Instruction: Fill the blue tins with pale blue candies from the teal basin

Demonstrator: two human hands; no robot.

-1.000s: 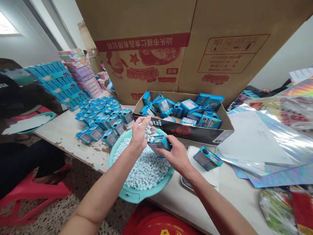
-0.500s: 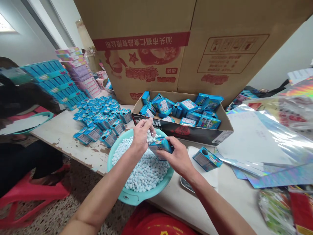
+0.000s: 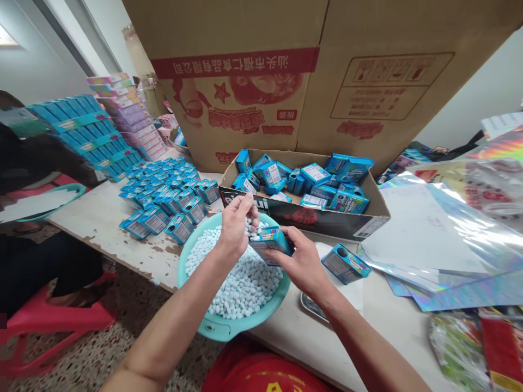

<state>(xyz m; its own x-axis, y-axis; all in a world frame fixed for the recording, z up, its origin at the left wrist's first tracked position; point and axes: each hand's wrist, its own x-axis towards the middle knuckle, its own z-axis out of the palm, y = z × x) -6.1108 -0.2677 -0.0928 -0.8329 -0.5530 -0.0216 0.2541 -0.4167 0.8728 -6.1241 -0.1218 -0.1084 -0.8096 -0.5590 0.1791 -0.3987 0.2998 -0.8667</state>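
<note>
My right hand (image 3: 302,257) grips a small blue box (image 3: 273,239), tilted with its open end to the left, over a teal basin (image 3: 224,328) of white candies (image 3: 241,288). Against that end my left hand (image 3: 239,224) is closed around some white candies (image 3: 253,231), a few of them showing below its fingers. A single blue box (image 3: 345,265) with a round hole lies on white paper right of my right hand. Just behind the hands is an open carton (image 3: 302,215) holding several blue boxes (image 3: 316,174).
Many blue boxes (image 3: 167,190) stand in rows on the table (image 3: 110,228) at left. Stacked packs (image 3: 77,136) rise behind them. A large cardboard box (image 3: 261,32) blocks the back. Shiny sheets (image 3: 429,234) cover the right side. A person's legs (image 3: 44,277) show far left.
The view has shifted slightly. Both hands stay over the basin at the box, and fewer candies show between the left fingers and the box's end.
</note>
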